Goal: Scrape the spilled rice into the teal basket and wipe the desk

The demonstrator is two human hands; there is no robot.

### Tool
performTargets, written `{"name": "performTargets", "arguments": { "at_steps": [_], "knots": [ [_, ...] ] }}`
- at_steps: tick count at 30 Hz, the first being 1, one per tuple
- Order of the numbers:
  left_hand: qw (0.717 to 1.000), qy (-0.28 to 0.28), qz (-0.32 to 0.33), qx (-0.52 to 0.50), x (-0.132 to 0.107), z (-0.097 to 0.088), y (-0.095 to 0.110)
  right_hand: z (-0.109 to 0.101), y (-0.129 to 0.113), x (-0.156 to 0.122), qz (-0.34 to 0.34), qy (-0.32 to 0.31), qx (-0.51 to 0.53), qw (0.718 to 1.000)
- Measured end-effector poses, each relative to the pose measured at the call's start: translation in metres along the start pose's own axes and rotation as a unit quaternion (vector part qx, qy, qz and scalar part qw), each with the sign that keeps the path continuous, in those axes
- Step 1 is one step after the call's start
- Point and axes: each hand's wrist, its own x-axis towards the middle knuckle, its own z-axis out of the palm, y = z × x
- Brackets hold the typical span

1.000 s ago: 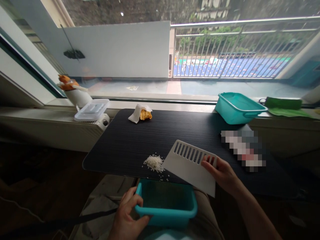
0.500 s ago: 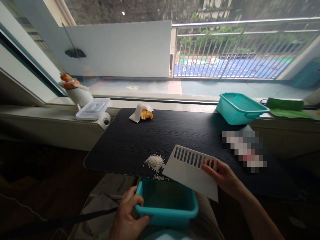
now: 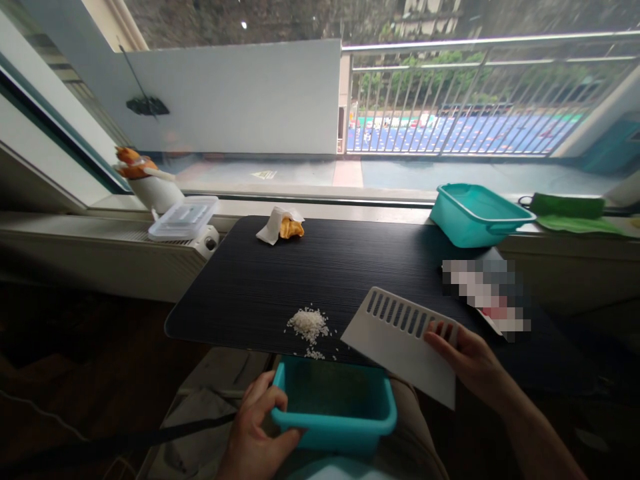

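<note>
My left hand [image 3: 257, 427] grips the left rim of a teal plastic tub [image 3: 334, 407] held just below the near edge of the black table [image 3: 350, 267]. A small heap of white rice grains [image 3: 308, 323] lies on the table close to that edge, with a few loose grains beside it. My right hand [image 3: 467, 363] holds a flat white scraper [image 3: 400, 340] with a row of slots along its top, to the right of the rice and apart from it.
A second teal tub [image 3: 475, 213] stands at the table's far right on the sill. A crumpled tissue with something orange [image 3: 281, 227] lies at the table's far edge. A clear lidded box [image 3: 184, 220] and a white cup [image 3: 153, 187] sit on the left sill. A blurred-out flat item [image 3: 483, 293] lies right of the scraper.
The scraper in my right hand has drawn back to the right, away from the rice heap. A few more grains now lie near the edge. My left hand and the tub stay put.
</note>
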Motion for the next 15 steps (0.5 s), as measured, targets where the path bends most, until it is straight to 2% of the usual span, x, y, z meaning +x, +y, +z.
{"name": "performTargets", "arguments": {
  "at_steps": [3, 6, 10, 15],
  "knots": [
    [1.000, 0.012, 0.009, 0.010, 0.000, 0.001, -0.003, 0.017, -0.009, -0.002, -0.024, -0.068, 0.003, 0.997],
    [1.000, 0.010, 0.015, 0.011, -0.002, 0.001, -0.006, 0.026, -0.015, 0.004, -0.042, -0.063, 0.026, 0.997],
    [1.000, 0.003, 0.014, 0.006, -0.003, 0.000, -0.007, 0.026, -0.017, 0.015, -0.046, -0.027, 0.038, 0.998],
    [1.000, 0.025, 0.009, 0.003, -0.002, 0.001, -0.007, 0.028, -0.019, 0.013, -0.044, -0.084, 0.026, 0.995]
  ]
}}
